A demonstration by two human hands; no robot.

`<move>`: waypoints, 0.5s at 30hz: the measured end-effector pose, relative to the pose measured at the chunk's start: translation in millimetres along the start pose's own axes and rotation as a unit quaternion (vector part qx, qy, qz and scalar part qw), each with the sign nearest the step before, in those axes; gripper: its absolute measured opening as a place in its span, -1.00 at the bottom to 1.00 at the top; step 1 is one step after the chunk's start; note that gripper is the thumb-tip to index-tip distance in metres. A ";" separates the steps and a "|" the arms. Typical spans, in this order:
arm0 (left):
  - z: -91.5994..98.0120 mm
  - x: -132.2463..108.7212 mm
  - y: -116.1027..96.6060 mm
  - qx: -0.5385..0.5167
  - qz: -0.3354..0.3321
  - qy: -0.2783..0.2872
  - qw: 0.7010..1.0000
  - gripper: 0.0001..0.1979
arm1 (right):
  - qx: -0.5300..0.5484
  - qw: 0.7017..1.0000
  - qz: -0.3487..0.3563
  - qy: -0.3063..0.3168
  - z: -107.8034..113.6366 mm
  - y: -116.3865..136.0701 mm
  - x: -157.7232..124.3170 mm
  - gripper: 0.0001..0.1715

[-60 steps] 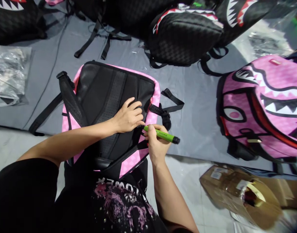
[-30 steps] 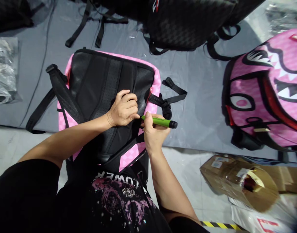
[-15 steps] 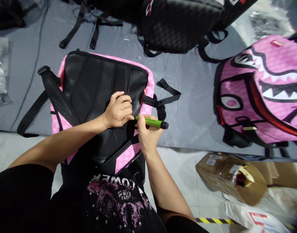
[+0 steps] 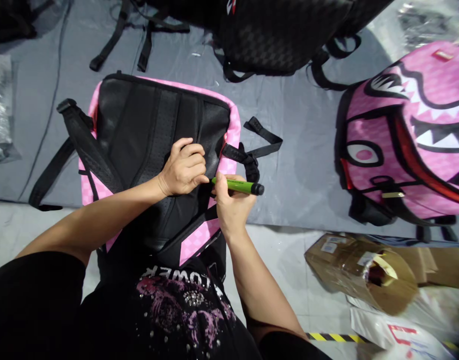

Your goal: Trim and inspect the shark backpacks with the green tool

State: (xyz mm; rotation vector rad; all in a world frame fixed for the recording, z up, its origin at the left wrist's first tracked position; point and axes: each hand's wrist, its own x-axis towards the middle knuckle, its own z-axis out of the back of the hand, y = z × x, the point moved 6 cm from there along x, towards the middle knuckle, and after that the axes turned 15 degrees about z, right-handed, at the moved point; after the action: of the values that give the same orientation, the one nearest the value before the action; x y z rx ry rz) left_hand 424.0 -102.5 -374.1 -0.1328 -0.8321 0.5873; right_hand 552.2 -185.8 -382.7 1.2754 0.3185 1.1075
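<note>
A pink checkered backpack (image 4: 235, 125) lies with its black padded back panel (image 4: 139, 115) facing up, its lower end against my body. My right hand (image 4: 235, 207) is closed around a green marker (image 4: 239, 186) with a dark end, held nearly level at the bag's right side. The marker's tip points left, close to my left thumb. My left hand (image 4: 184, 167) rests on the back panel with its fingers curled. Whatever lies under those fingers is hidden. A black shoulder strap (image 4: 83, 135) spreads out on the left, and a loose webbing strap (image 4: 267, 142) on the right.
Another pink backpack (image 4: 368, 135) with a shark-mouth print sits on the grey-covered table (image 4: 297, 160) at right. Black backpacks (image 4: 274, 35) stand along the back. Clear plastic packaging (image 4: 0, 110) lies far left. Below right are a cardboard box (image 4: 338, 265) and a white bag (image 4: 387, 330).
The view has shifted slightly. The right hand and marker sit a little farther right in the picture; the left hand keeps its place on the back panel.
</note>
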 end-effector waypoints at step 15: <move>0.9 0.6 -1.3 -0.004 0.001 -0.001 1.000 -0.38 | 0.002 1.000 0.010 0.017 -1.7 0.0 -0.7 -0.64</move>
State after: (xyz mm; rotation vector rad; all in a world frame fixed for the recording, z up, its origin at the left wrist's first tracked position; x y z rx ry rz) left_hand 424.3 -103.4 -372.6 -0.1408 -0.8359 0.5858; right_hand 550.5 -185.4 -383.5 1.2656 0.3342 1.1473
